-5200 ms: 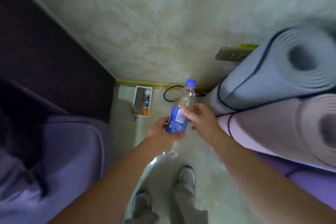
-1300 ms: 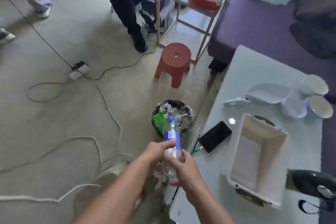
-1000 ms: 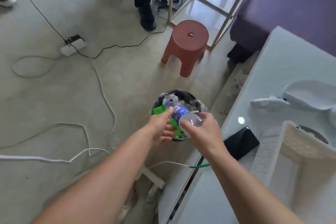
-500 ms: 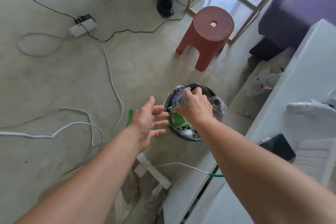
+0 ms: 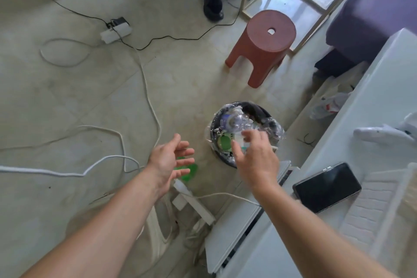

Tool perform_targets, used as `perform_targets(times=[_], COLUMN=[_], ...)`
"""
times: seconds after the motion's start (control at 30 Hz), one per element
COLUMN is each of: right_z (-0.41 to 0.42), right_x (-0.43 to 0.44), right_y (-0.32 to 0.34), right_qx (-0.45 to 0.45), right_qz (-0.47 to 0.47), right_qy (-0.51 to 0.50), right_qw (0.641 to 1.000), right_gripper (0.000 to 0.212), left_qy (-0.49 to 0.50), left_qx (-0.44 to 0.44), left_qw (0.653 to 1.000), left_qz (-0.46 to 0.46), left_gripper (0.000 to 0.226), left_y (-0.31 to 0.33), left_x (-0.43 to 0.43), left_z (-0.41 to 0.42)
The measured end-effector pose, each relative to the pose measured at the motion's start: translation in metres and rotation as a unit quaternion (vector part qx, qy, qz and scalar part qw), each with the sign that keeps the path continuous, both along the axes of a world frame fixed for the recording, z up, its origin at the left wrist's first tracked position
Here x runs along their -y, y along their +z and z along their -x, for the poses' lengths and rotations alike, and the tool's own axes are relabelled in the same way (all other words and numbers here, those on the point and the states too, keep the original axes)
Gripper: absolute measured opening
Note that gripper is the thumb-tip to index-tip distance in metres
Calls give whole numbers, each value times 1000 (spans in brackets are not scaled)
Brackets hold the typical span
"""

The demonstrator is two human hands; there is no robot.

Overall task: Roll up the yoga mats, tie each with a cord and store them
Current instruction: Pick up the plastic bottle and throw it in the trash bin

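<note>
- Pale floor (image 5: pixel 56 108) fills most of the frame, crossed by a white cable (image 5: pixel 146 88) and a black wire (image 5: pixel 180 37). A red stool (image 5: pixel 268 36) stands upper centre-right. A white table (image 5: pixel 372 108) runs down the right edge with a dark phone (image 5: pixel 327 187) on it.
- Low and right of centre sits a round bin (image 5: pixel 252 105) lined with clear plastic. A clear bottle (image 5: pixel 234 121) lies on top of the rubbish inside.
- Our right hand (image 5: pixel 255 160) hovers over the near rim of the bin. Its fingers are loose and apart, holding nothing, and slightly blurred.
- Our left hand (image 5: pixel 169 162) is left of the bin, above the floor, fingers straight and spread, empty. A green scrap (image 5: pixel 190 170) lies on the floor beneath it.
- No yoga mat shows anywhere, nor any tying cord we can be sure of. So we cannot tell which way they lie from our fingers, how their long axis runs, or which hand is nearer.
- We judge both hands free for the mats; the next move calls for turning to find them.
</note>
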State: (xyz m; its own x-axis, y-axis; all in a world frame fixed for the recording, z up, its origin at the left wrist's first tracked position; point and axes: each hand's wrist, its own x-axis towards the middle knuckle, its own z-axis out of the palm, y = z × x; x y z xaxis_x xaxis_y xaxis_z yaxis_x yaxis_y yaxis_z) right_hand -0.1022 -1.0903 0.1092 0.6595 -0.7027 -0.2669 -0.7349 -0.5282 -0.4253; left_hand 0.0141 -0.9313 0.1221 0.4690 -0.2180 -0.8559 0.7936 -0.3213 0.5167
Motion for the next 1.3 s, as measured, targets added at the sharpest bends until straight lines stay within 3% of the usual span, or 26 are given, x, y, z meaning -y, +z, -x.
perform_targets(times=[0.07,0.13,0.23,0.37,0.47,0.63,0.77,0.87,1.0,1.17,1.2,1.3], right_z=[6,6,-7,-40,-71,-90,-88,-90,-94,-88,-84,-63], right_x=[-35,-71,-109,-126,-121,-122,-125,-121,-117,-116,-112,-92], right_y=[-4,-27,-91,-197,-286,-392,-427,-416,-331,-175,-147,-70], right_qx=[-59,-160,-249,-278,-272,-268,-275,-278,-188,-90,-77,-40], right_qz=[-48,-108,-183,-157,-129,-49,34,12,-80,-145,-156,-164], right_qy=[81,154,158,142,112,79,88,103,50,20,14,-4], right_qw=[994,969,938,937,947,959,957,955,978,985,985,986], right_gripper=[24,24,24,30,35,52,40,17,16,28,29,24], left_qy=[22,58,116,135,64,-152,-206,-195,-168,-348,-366,-377], left_qx=[14,26,45,86,117,130,125,122,155,286,288,276], left_qw=[1000,998,992,987,991,980,969,971,969,883,878,883], left_qz=[-15,-27,-25,-22,-8,-16,-55,-63,-91,-134,-115,-46], left_gripper=[37,35,30,22,15,14,13,13,8,67,67,27], left_y=[-1,-8,-36,-104,-165,-249,-282,-283,-261,-177,-157,-100], left_x=[-19,-40,-73,-103,-111,-113,-125,-127,-122,-109,-104,-81], left_z=[-2,-10,-27,-52,-64,-87,-100,-103,-106,-112,-114,-110])
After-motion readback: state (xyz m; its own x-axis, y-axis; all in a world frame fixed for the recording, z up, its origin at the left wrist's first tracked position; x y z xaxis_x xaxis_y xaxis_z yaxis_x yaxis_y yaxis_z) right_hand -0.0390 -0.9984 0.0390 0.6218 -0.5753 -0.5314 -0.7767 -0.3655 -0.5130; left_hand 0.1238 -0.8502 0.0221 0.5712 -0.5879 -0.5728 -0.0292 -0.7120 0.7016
